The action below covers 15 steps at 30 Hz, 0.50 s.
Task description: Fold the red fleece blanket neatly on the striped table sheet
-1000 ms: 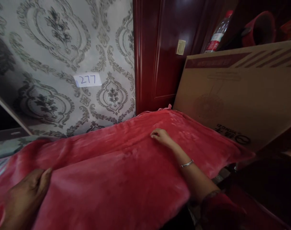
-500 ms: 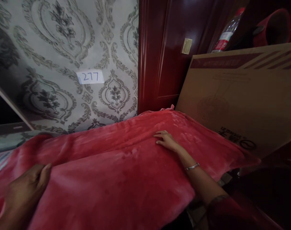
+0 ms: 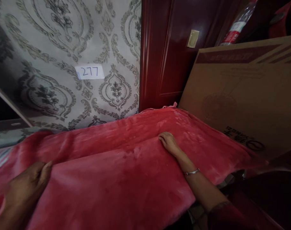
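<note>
Presently: red blanket (image 3: 126, 179) is spread, folded over, below the patterned wall (image 3: 64, 48) | left hand (image 3: 25, 191) is laid flat at its near left edge, fingers open, nothing gripped | right hand (image 3: 169, 142) is pressed palm-down on the fold, open | cardboard box (image 3: 251, 95) is leaned just right of it

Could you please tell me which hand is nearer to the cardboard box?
Right. The right hand rests on the red blanket just left of the cardboard box; the left hand is far across it.
</note>
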Tool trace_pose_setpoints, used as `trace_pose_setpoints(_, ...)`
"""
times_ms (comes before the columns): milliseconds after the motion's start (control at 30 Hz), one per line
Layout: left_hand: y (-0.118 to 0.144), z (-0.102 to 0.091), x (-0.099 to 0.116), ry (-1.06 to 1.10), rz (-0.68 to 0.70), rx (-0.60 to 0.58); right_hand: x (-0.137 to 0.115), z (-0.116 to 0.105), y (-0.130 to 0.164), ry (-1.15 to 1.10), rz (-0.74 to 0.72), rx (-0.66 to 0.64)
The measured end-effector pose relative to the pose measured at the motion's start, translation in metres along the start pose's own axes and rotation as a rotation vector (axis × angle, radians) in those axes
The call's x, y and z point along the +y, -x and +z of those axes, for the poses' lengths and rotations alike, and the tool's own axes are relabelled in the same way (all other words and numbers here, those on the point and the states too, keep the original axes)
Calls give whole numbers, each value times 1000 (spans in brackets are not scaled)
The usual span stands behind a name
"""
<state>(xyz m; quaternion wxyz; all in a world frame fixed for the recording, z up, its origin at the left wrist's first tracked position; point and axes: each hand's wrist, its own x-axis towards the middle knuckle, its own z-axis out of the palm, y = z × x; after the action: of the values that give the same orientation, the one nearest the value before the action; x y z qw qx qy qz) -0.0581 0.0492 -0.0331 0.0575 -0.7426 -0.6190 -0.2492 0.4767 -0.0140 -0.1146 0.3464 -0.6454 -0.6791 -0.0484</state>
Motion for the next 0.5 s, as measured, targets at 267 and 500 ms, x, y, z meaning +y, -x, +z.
trace_pose_setpoints(267,1,-14,16,-28,21,-63,3,-1,6,33,78,109)
trace_pose_setpoints(500,-2,-10,6,-80,86,-244,7,8,7,41,31,59)
